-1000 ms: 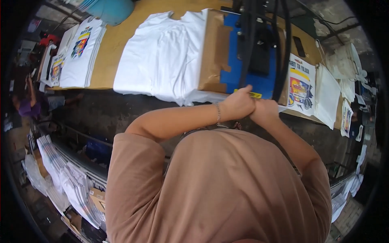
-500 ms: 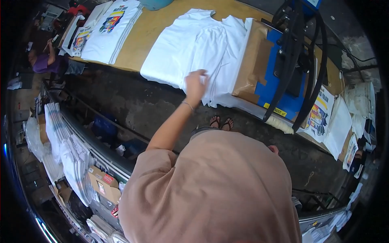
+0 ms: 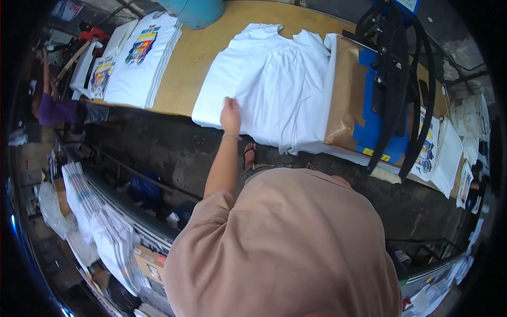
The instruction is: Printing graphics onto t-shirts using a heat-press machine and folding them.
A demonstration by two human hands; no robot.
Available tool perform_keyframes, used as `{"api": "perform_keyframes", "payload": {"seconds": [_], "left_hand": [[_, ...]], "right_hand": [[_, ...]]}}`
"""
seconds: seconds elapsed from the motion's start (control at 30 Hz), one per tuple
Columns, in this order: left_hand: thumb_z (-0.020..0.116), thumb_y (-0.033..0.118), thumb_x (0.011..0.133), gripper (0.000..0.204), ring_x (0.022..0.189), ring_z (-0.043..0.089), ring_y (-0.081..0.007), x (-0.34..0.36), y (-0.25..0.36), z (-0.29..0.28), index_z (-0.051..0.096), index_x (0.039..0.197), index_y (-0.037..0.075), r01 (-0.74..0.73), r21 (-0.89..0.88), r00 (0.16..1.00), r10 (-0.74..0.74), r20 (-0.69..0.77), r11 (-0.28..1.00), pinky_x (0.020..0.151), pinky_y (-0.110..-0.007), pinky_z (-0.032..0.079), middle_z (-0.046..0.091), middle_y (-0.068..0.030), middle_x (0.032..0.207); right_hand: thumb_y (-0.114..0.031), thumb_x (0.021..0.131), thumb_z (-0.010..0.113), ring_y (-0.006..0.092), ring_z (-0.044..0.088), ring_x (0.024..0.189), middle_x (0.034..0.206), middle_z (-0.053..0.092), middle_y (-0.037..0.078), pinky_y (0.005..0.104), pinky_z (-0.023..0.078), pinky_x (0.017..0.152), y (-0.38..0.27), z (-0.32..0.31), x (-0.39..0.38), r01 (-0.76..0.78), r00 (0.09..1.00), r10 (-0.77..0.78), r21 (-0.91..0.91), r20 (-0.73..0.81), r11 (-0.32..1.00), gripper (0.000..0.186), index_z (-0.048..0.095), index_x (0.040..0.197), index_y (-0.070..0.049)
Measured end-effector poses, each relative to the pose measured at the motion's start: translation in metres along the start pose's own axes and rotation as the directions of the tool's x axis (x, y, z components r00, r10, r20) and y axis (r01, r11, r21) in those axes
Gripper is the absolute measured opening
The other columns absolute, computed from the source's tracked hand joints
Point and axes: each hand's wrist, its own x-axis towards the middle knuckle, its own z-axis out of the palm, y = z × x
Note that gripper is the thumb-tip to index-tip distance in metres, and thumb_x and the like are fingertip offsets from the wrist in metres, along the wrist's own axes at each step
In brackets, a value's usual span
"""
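Observation:
My left hand (image 3: 231, 117) is over the near left part of a white T-shirt (image 3: 274, 74) on the yellowish table. Its fingers are drawn together; whether cloth is pinched between them I cannot make out. The T-shirt lies with its neck at the far side, on other white cloth, its middle loosely creased and its near edge drooping over the table edge. Right of it stands a blue heat press (image 3: 364, 119) with brown paper (image 3: 343, 95) taped on its flat bed. My right hand is hidden by my torso.
Stacked printed white T-shirts (image 3: 142, 58) lie at the table's left, near a blue bucket (image 3: 198, 11). More printed shirts (image 3: 425, 153) are right of the press. Behind me, a rack holds folded shirts (image 3: 108, 238) and a cardboard box (image 3: 150, 261). A person in purple (image 3: 60, 111) stands far left.
My left hand has moved left across the T-shirt, from its creased middle to its smoother left part. My view and body have shifted slightly. The person at far left has moved an arm.

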Motion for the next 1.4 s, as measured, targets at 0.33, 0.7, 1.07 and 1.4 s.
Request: {"api": "perform_keyframes", "payload": {"seconds": [0.33, 0.7, 1.07, 1.4], "left_hand": [[0.047, 0.027, 0.096, 0.027, 0.060, 0.056, -0.0194, 0.214, -0.136, -0.111, 0.045, 0.099, 0.001, 0.052, -0.464, 0.999, -0.049, 0.019, 0.884, 0.047, -0.032, 0.046, 0.053, -0.0137, 0.077], [0.070, 0.027, 0.075, 0.032, 0.091, 0.054, -0.0325, 0.165, -0.155, -0.076, 0.059, 0.097, 0.007, -0.498, 0.032, 0.867, 0.498, 0.011, 0.867, 0.079, -0.043, 0.041, 0.058, -0.0132, 0.095], [0.060, 0.038, 0.082, 0.031, 0.084, 0.061, -0.0224, 0.091, -0.104, -0.058, 0.062, 0.094, 0.010, 0.584, -0.556, 0.529, 0.242, 0.813, 0.592, 0.079, -0.038, 0.048, 0.063, -0.0050, 0.087], [0.043, 0.055, 0.092, 0.065, 0.113, 0.054, -0.0200, 0.094, -0.034, -0.100, 0.045, 0.133, 0.004, 0.917, 0.047, -0.223, 0.411, 0.884, 0.397, 0.097, -0.034, 0.042, 0.055, -0.0092, 0.126]], "right_hand": [[-0.011, 0.088, 0.060, 0.0135, 0.061, 0.086, 0.091, 0.064, 0.006, 0.0249, 0.048, 0.072, -0.078, 0.126, 0.181, -0.076, 0.930, 0.109, 0.107, -0.350, 0.991, 0.020, 0.059, 0.104, 0.000], [-0.025, 0.083, 0.066, 0.0113, 0.056, 0.053, 0.068, 0.061, 0.005, 0.0234, 0.044, 0.044, -0.120, 0.204, 0.359, -0.311, 0.861, 0.404, 0.308, -0.311, 0.899, 0.025, 0.060, 0.087, 0.000], [-0.016, 0.085, 0.057, 0.0192, 0.061, 0.072, 0.082, 0.060, 0.010, 0.0299, 0.052, 0.059, -0.095, 0.220, 0.327, -0.224, 0.814, 0.498, 0.631, -0.298, 0.743, 0.017, 0.056, 0.091, 0.000], [-0.033, 0.093, 0.050, 0.0199, 0.057, 0.108, 0.123, 0.056, 0.012, 0.0335, 0.045, 0.093, -0.162, 0.233, 0.290, -0.263, 0.913, 0.406, 0.818, 0.039, 0.512, 0.049, 0.048, 0.126, 0.002]]}}
